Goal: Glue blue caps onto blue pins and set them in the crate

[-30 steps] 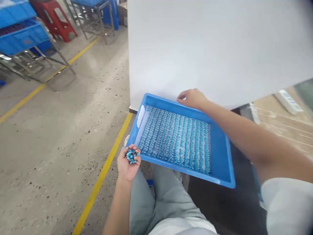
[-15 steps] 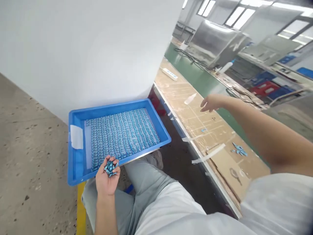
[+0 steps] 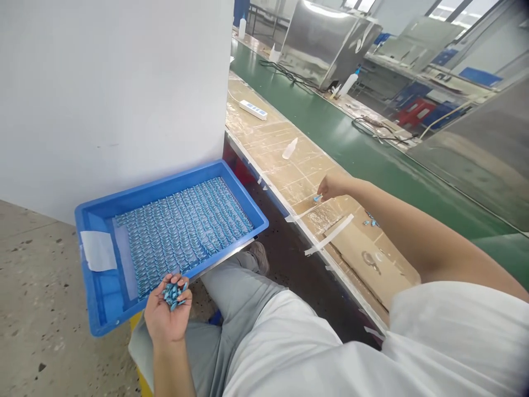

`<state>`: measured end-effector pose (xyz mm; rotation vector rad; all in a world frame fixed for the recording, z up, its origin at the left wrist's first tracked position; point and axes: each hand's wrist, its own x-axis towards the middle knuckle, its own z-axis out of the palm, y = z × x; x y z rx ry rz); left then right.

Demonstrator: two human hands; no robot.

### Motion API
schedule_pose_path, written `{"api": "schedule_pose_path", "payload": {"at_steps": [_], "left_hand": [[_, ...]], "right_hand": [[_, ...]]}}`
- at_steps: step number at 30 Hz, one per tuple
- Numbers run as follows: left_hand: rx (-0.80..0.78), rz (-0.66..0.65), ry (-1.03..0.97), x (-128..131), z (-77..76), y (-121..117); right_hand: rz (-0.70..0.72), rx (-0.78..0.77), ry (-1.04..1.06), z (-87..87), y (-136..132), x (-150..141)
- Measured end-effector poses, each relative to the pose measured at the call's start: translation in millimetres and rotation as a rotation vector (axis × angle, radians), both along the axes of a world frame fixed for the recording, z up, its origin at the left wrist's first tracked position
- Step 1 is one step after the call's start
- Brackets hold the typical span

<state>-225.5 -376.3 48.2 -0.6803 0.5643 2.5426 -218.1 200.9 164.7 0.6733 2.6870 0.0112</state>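
My left hand (image 3: 166,322), palm up with its fingers curled, cups a heap of small glossy blue pieces (image 3: 173,296) at the near edge of a blue plastic tray (image 3: 165,196). Inside that tray lie close rows of similar blue pieces (image 3: 185,223). Over the bench on the right, the fingertips of my right hand (image 3: 333,186) are pinched at a single small blue piece (image 3: 316,198), just at the brown bench top. More loose blue pieces (image 3: 371,220) lie partly behind my right forearm.
A brown-covered bench (image 3: 264,129) runs along the right, holding a white power strip (image 3: 253,110), a small plastic bottle (image 3: 290,149) and a cardboard sheet (image 3: 351,253). Beyond it is a green belt (image 3: 306,116). A white panel (image 3: 115,99) rises behind the tray.
My right hand has come down to the small blue piece on the bench, and its fingers have closed at it. My left hand still cups the heap. The whole view has shifted.
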Motion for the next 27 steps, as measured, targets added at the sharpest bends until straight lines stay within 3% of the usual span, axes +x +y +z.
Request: {"api": "schedule_pose_path", "payload": {"at_steps": [5, 13, 17, 19, 21, 25, 27], "left_hand": [[-0.023, 0.008, -0.025, 2.3, -1.0, -3.0], [0.002, 0.012, -0.026, 6.4, 0.1, -12.9], [-0.026, 0.059, -0.03, 13.1, -0.3, -30.5], [-0.024, 0.104, -0.055, 20.1, 1.1, -42.1], [-0.004, 0.169, -0.079, 28.2, 2.3, -54.8], [-0.005, 0.326, -0.124, 44.2, -1.9, -83.0], [-0.027, 0.398, -0.15, 52.7, -8.0, -98.3]], "right_hand": [[-0.028, -0.119, -0.141, -2.4, -2.0, -0.4], [-0.133, -0.217, -0.127, -0.4, -6.0, -0.1], [-0.132, -0.502, 0.098, 9.1, -40.6, -19.9], [-0.104, -0.676, 0.221, 8.3, -79.8, -47.5], [-0.043, -0.787, 0.278, 0.2, -135.7, -85.8], [0.161, -0.958, 0.262, -37.2, -287.7, -170.1], [0.306, -0.962, 0.199, -63.5, -369.6, -206.4]]}}
